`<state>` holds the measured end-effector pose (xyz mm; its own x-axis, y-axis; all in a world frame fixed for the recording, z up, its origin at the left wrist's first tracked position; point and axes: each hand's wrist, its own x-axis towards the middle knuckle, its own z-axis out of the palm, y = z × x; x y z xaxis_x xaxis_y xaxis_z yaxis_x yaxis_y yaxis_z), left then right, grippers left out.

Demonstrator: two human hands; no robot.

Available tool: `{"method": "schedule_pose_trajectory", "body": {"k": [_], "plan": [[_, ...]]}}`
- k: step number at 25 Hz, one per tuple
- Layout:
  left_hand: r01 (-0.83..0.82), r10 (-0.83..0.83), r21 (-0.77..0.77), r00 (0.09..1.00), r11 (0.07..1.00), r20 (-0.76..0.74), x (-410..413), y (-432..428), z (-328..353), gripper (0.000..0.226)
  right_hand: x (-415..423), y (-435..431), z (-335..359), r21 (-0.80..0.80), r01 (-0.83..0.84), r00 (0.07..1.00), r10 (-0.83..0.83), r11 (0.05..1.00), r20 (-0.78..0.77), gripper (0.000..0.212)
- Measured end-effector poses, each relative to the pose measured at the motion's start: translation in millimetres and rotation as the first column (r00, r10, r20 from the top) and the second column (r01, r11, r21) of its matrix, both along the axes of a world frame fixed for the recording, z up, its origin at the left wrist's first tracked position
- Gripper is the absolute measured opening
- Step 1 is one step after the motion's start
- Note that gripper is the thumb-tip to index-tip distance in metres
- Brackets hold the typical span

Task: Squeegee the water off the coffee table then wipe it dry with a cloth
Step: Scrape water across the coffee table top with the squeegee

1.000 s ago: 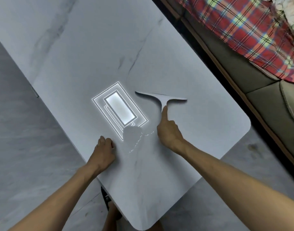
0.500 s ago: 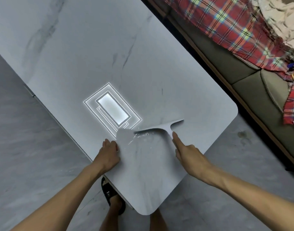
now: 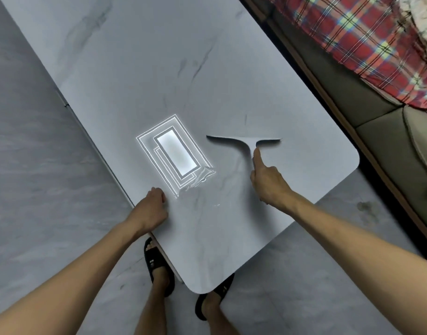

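Note:
A pale grey T-shaped squeegee [image 3: 243,140] lies blade-down on the white marble coffee table [image 3: 159,76], right of centre. My right hand [image 3: 268,182] grips its handle, index finger stretched along the stem. My left hand [image 3: 150,209] rests as a fist on the table's near left edge, holding nothing. A thin film of water [image 3: 200,180] ripples the ceiling-lamp reflection [image 3: 175,153] between my hands. No cloth is in view.
A sofa [image 3: 376,112] with a red plaid blanket [image 3: 367,39] runs along the table's right side, with a narrow dark gap between. Grey marble floor [image 3: 38,165] lies left and below. My feet in black sandals [image 3: 156,264] stand at the table's near corner.
My right hand has pushed the squeegee away from the near edge, back toward the table's middle right. The left fist stays on the edge. The view has shifted slightly.

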<state>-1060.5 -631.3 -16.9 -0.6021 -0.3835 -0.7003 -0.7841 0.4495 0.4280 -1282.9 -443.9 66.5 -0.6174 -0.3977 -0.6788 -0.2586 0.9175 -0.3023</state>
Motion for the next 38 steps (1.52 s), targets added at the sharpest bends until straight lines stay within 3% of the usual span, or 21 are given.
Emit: {"method": "schedule_pose_trajectory", "body": {"k": [5,9,15,20,24,28,32,36,38], "plan": [[-0.107,0.107,0.01,0.994,0.994,-0.005,30,16,0,0.018,40,38,5,0.048,-0.147,0.988,0.145,0.988,0.048,0.075],[-0.177,0.177,0.024,0.984,0.984,0.02,46,22,0,0.022,55,63,23,0.029,-0.169,0.983,0.167,0.985,0.082,0.066],[-0.25,0.25,0.009,0.965,0.968,-0.078,59,17,-3,0.024,26,-9,15,-0.11,-0.168,0.985,0.165,0.98,-0.042,0.056],[-0.189,0.192,0.042,0.98,0.981,-0.06,70,15,-8,0.025,57,-30,0,-0.047,-0.232,0.972,0.231,0.972,-0.034,0.064],[-0.206,0.207,0.096,0.978,0.974,-0.001,76,21,-9,0.024,86,18,3,0.054,-0.353,0.935,0.354,0.934,-0.009,0.071],[-0.223,0.229,0.118,0.972,0.968,-0.046,73,29,-3,0.025,92,72,15,0.146,-0.445,0.894,0.448,0.884,0.015,0.075],[-0.38,0.39,0.28,0.921,0.882,0.02,67,36,0,0.03,88,87,30,0.06,-0.378,0.926,0.378,0.924,0.018,0.07],[-0.463,0.487,0.307,0.873,0.831,-0.002,71,36,-3,0.032,83,29,18,-0.065,-0.38,0.924,0.375,0.923,-0.075,0.067],[-0.553,0.592,0.33,0.806,0.765,-0.022,76,33,-4,0.032,92,-7,5,-0.08,-0.425,0.904,0.419,0.902,-0.089,0.067]]}}
